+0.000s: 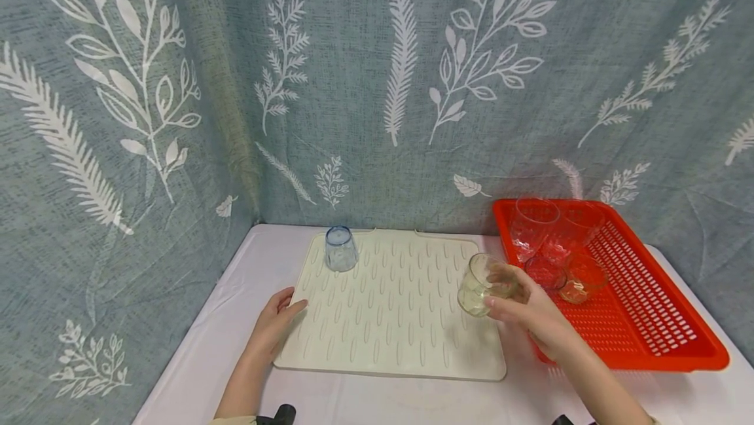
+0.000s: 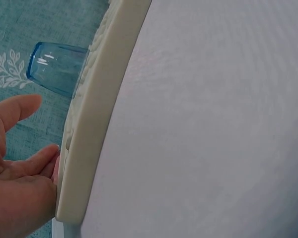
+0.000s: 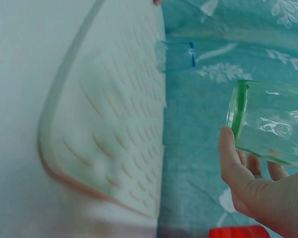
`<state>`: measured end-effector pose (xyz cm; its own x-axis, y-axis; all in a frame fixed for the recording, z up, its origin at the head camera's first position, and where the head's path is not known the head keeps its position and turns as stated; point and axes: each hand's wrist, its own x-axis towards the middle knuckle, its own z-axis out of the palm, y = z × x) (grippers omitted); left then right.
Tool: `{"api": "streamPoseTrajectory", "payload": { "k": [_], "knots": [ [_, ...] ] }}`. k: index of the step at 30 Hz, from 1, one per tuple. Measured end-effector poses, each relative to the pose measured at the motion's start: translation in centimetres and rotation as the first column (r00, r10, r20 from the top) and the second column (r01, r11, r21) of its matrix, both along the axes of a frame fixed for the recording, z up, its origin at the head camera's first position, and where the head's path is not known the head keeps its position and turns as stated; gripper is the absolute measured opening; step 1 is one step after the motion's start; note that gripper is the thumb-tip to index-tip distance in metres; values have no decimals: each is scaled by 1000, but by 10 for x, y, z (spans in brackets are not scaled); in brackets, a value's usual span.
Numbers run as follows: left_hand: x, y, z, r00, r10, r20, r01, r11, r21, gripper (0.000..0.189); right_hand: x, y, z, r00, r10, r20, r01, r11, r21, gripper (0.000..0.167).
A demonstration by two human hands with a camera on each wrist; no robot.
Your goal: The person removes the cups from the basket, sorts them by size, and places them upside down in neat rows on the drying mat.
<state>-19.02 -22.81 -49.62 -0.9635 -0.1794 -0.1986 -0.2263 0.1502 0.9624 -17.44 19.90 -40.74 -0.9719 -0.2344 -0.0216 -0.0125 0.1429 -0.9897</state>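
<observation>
A pale ridged mat lies on the white tabletop, with a red slotted basket beyond its right side. On the mat's far left part stands a blue glass; it widens towards the mat, so I judge it to be set mouth down, where the ridges would leave air beneath the rim. Its place near the back edge leaves the nearer surface within easy reach. The basket holds at least four glasses, gathered at its left end, and I take that grouping to suit the right hand.

The right hand grips a pale green glass by the side, thumb to the front and fingers curled around behind. The glass is tilted and held apart from the mat, above its right part; I cannot tell for certain which end is the mouth. The sideways grasp, in my reading, keeps both ends free.

The left hand is relaxed at the mat's left edge, its thumb well apart from its fingers, gripping nothing. It may serve to steady the mat, though from my remote views I cannot tell whether it presses.
</observation>
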Motion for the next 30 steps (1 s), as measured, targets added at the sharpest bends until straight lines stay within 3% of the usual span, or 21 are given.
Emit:
{"api": "streamPoseTrajectory", "payload": {
  "k": [13,18,24,27,30],
  "knots": [
    [3,7,3,999,35,-7,-36,998,-53,65,-1,-29,-31,999,-2,53,-3,996,93,64],
    [3,13,8,1000,18,-14,-20,984,-175,64,-2,-35,-41,999,12,33,-15,994,104,65],
    [7,30,19,995,-55,-81,24,938,-345,60,-3,-40,-48,999,37,29,-39,996,85,67],
    [10,46,24,985,-96,-144,47,950,-309,54,-2,-42,-51,999,22,26,-25,992,125,67],
    [14,64,30,969,-141,-202,104,978,-180,49,-2,-43,-54,1000,11,10,-13,987,162,65]
  ]
}}
